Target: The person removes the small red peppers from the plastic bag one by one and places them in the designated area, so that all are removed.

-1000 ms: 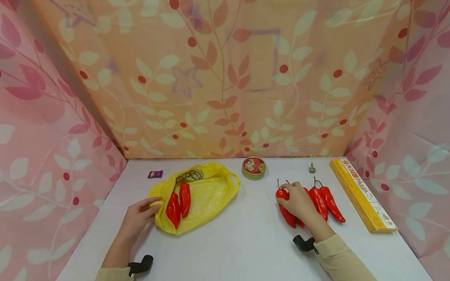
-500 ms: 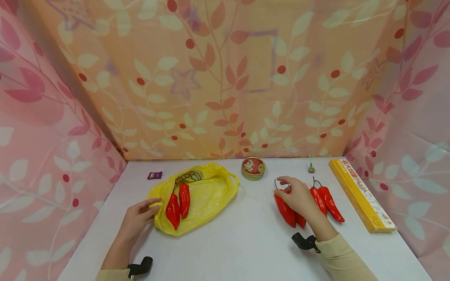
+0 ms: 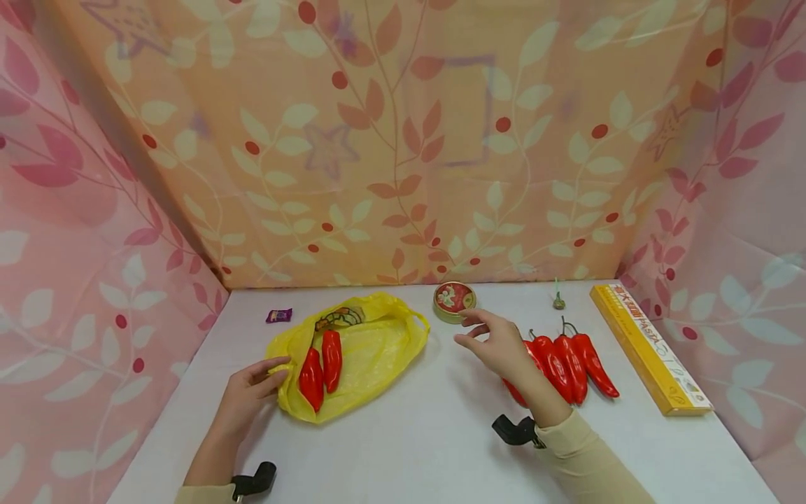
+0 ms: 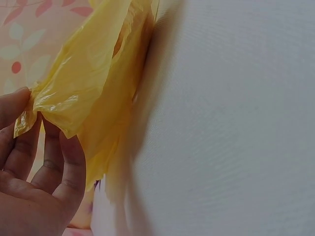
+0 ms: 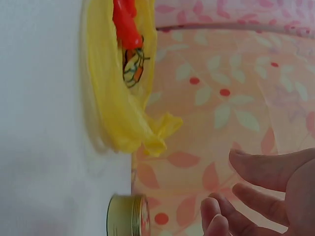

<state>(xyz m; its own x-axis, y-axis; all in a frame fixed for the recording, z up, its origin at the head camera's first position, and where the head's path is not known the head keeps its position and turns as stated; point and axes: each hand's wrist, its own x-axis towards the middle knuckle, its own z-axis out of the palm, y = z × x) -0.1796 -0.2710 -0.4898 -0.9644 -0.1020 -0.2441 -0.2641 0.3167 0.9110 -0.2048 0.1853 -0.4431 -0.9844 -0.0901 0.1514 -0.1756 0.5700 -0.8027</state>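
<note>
My left hand (image 3: pixel 253 385) pinches the left rim of a yellow plastic bag (image 3: pixel 371 364), which lies spread with its mouth open. The left wrist view has thumb and fingertips on a gathered fold of the bag (image 4: pixel 78 93). Inside lie two red chili peppers, one (image 3: pixel 311 379) at the left and another (image 3: pixel 331 360) beside it. My right hand (image 3: pixel 497 346) is over the table between the bag and a row of several red chili peppers (image 3: pixel 571 367), partly covering the leftmost. In the right wrist view its thumb and fingers (image 5: pixel 261 169) are apart, holding nothing.
A round red-topped tin (image 3: pixel 454 301) stands behind my right fingertips. A yellow pasta box (image 3: pixel 651 350) lies at the right edge. Farther back are a small purple wrapped sweet (image 3: pixel 279 316) and a small green-stemmed item (image 3: pixel 558 301). Patterned cloth walls close off the back and sides.
My right hand has risen off the red chili peppers and moved left toward the bag, uncovering more of the row. The left hand stays at the bag's rim.
</note>
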